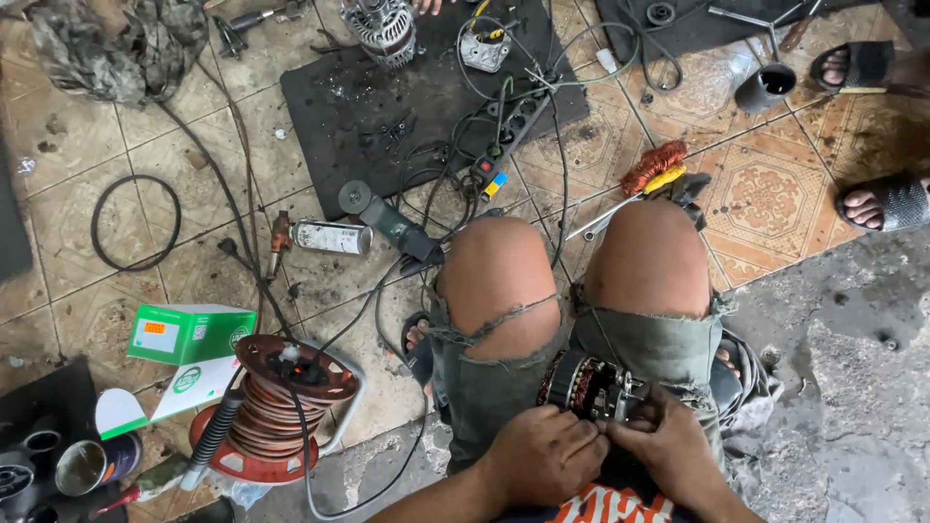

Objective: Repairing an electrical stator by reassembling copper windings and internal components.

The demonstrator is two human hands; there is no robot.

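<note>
I look down at my knees and lap. A round motor part (586, 385) with copper windings and a metal frame rests between my thighs. My left hand (544, 455) closes around its lower left side. My right hand (668, 447) pinches at its lower right edge, fingers curled on small parts there. Both hands meet at the bottom of the part, and what the fingertips hold is hidden.
An angle grinder (387, 221), spray can (331, 236), red cable reel (281, 407), green box (189, 332), rubber ring (136, 223), power strip (509, 136) and copper coil (654, 165) lie on the tiled floor. A black mat (349, 116) carries an alternator (385, 27). Another person's sandalled feet (886, 199) at right.
</note>
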